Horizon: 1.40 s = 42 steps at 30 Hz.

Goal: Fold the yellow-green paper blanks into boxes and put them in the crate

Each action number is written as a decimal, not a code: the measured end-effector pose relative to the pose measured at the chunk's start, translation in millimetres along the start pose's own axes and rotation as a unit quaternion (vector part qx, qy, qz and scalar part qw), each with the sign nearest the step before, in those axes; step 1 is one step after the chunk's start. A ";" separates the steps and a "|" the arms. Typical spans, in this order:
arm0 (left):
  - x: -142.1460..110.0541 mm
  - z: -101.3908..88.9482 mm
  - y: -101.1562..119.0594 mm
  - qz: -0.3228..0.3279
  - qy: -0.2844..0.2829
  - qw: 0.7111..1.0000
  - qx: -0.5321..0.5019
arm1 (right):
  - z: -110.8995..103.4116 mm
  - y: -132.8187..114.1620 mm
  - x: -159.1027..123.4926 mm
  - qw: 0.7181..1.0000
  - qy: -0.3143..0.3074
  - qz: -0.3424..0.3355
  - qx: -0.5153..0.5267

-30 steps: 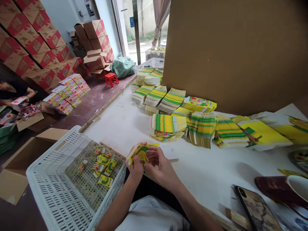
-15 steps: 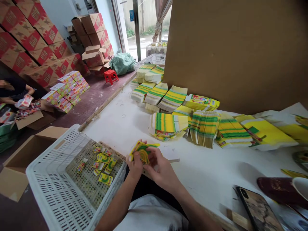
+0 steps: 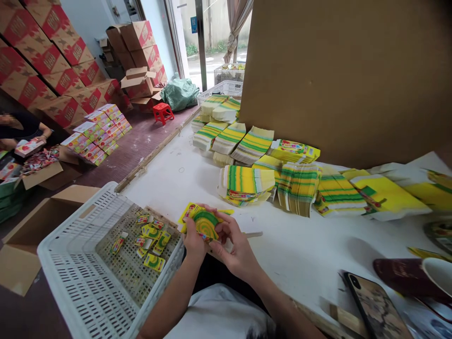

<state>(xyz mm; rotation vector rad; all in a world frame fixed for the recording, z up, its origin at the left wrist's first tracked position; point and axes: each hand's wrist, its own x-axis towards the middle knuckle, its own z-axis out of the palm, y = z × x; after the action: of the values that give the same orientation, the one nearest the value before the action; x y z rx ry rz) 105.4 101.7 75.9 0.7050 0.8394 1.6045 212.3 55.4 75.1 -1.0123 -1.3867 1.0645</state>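
Observation:
A yellow carton (image 3: 205,224) with a green-and-yellow spiral on its face is between my hands, above the near edge of the table. My left hand (image 3: 194,239) grips its left side, thumb across the front and fingers behind. At its right side, my right hand (image 3: 237,245) has its fingers closed on the carton's edge. A yellow flap or second piece sticks out behind my right fingers; I cannot tell which. Several small yellow cartons (image 3: 154,262) lie in the white plastic basket (image 3: 83,278) to my left.
Stacks of flat printed cartons (image 3: 247,179) line the back of the white table (image 3: 169,165) before a brown board (image 3: 335,80). A phone (image 3: 377,301) and a dark red mug (image 3: 399,278) are at the right. Another person (image 3: 21,129) sits at far left, beside stacked boxes (image 3: 100,134).
The carton in my hands has turned so its spiral face shows larger and flatter. My left hand has shifted slightly left. The other person's box is lower and tilted differently.

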 end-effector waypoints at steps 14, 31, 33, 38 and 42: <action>2.6 1.5 9.6 0.029 0.006 0.999 -0.025 | 11.3 10.5 -2.4 0.986 -0.028 -0.110 -0.123; 0.4 -15.0 31.4 0.297 -0.002 0.908 0.295 | -40.7 -6.5 29.7 0.915 0.186 -0.183 -0.307; -8.9 -11.6 53.3 0.380 -0.055 0.848 0.364 | -47.9 -9.5 35.7 0.885 0.202 -0.225 -0.354; -13.9 -6.9 86.3 0.273 -0.250 0.710 0.599 | -39.3 -16.4 32.7 0.863 0.096 -0.334 -0.368; -0.8 -12.7 68.4 0.103 -0.259 0.741 0.611 | -35.0 -15.7 25.2 0.885 0.107 -0.317 -0.322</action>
<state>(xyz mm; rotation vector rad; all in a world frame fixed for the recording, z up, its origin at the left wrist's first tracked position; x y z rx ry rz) 57.3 91.5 125.0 2.1146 1.3676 0.7267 245.0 78.3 97.6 -0.9766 -1.7519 -0.0156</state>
